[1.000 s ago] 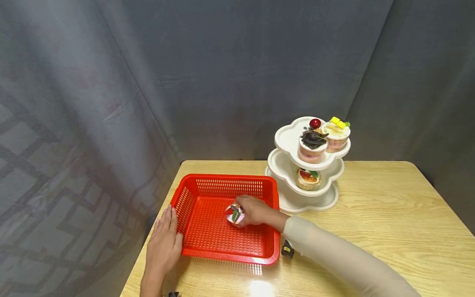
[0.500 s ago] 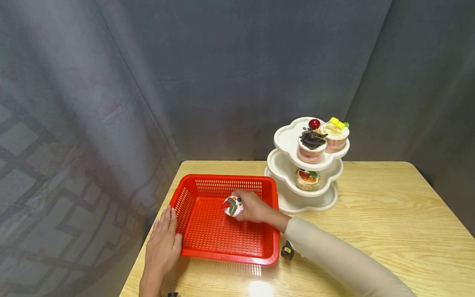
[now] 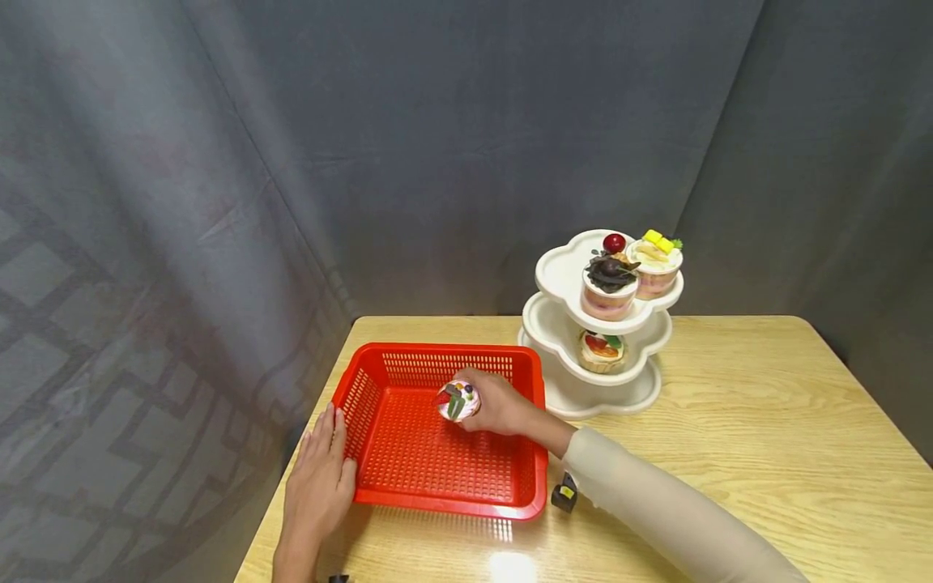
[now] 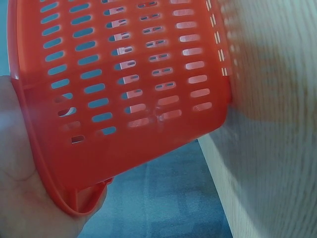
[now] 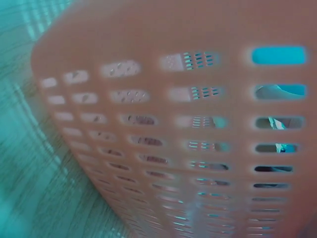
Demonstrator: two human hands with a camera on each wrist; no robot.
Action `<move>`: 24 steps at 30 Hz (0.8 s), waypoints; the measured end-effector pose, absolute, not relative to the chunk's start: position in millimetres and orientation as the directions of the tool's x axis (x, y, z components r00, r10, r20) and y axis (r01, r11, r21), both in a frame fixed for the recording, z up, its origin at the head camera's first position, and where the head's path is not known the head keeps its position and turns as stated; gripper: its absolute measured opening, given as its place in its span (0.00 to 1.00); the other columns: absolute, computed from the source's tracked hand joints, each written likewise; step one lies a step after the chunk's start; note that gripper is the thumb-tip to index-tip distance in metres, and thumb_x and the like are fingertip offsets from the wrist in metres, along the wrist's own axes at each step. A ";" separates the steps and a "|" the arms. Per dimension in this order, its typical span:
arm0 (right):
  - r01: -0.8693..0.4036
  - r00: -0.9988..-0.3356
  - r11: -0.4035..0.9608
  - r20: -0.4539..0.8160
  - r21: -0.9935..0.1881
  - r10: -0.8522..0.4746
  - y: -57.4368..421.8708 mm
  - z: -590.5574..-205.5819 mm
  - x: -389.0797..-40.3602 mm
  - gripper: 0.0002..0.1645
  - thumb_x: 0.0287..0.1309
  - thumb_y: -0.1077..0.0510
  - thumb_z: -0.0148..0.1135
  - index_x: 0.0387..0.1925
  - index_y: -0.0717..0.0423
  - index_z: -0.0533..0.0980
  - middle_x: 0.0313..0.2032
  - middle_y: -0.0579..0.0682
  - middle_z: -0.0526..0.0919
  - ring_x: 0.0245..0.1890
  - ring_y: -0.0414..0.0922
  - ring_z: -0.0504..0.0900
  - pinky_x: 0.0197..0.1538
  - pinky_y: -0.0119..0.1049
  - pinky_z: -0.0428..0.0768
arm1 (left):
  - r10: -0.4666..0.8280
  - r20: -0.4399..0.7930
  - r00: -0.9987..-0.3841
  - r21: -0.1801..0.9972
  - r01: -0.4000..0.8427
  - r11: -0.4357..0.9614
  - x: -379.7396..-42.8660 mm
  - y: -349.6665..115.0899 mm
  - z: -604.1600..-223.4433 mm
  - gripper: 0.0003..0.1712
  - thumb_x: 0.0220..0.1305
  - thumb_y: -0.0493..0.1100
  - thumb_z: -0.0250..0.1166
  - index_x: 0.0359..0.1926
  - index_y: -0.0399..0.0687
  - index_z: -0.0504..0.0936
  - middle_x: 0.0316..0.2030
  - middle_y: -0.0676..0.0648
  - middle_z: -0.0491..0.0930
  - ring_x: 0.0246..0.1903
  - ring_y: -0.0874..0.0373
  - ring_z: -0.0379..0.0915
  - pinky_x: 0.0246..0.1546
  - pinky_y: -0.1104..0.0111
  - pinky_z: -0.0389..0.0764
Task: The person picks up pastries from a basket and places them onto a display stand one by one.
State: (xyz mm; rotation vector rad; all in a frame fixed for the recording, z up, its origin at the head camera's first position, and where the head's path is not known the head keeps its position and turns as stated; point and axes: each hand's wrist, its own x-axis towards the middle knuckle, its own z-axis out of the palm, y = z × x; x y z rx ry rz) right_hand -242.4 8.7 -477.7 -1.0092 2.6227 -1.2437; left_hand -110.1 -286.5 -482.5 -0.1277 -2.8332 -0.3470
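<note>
My right hand (image 3: 499, 405) grips a small cream cake (image 3: 461, 402) by its side, over the inside of a red plastic basket (image 3: 445, 507). Pink-white cream, red fruit and green leaves top the cake. Its lower part is hidden by the hand and the angle. My left hand (image 3: 318, 474) lies along the basket's left rim with straight fingers. In the left wrist view the same hand (image 4: 20, 183) touches the rim beside the slotted wall (image 4: 133, 144). The right wrist view is filled by the slotted basket wall (image 5: 148, 109), with the hand hidden behind it.
A white three-tier stand (image 3: 572, 279) is right behind the basket. Its top tier bears a chocolate-topped dessert cup (image 3: 611, 291), a yellow-topped dessert cup (image 3: 656, 267) and a cherry (image 3: 614, 243). A fruit tart (image 3: 602, 352) sits on the middle tier. Grey curtains (image 3: 466, 162) surround the wooden table (image 3: 765, 421).
My right hand has raised the cream cake a little and moved it slightly away from me, turning its top more into view. My left hand stays on the rim.
</note>
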 end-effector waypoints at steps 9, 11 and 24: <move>-0.477 -0.823 0.429 0.218 -0.767 -0.525 14.9 -468.6 -235.0 0.38 0.37 0.63 0.81 0.53 0.55 0.73 0.39 0.48 0.83 0.38 0.42 0.80 0.41 0.32 0.80 | 0.054 0.282 -0.958 0.225 0.121 0.967 -110.8 -287.5 -482.4 0.38 0.68 0.39 0.51 0.77 0.33 0.57 0.78 0.34 0.51 0.76 0.38 0.49 0.78 0.54 0.45; -0.482 -0.822 0.404 0.243 -0.777 -0.514 17.3 -464.8 -233.3 0.38 0.37 0.63 0.81 0.53 0.56 0.73 0.40 0.48 0.83 0.39 0.43 0.80 0.42 0.33 0.81 | 0.056 0.285 -0.957 0.223 0.123 0.967 -110.8 -287.8 -482.5 0.38 0.68 0.39 0.52 0.77 0.34 0.57 0.78 0.34 0.52 0.76 0.38 0.49 0.77 0.53 0.47; -0.454 -0.865 0.389 0.292 -0.802 -0.408 37.6 -442.3 -221.7 0.40 0.37 0.63 0.81 0.56 0.53 0.73 0.43 0.49 0.81 0.40 0.44 0.79 0.44 0.36 0.82 | 0.063 0.318 -0.946 0.215 0.137 0.967 -110.0 -289.2 -484.0 0.37 0.68 0.38 0.52 0.76 0.33 0.59 0.77 0.34 0.53 0.75 0.37 0.51 0.78 0.66 0.34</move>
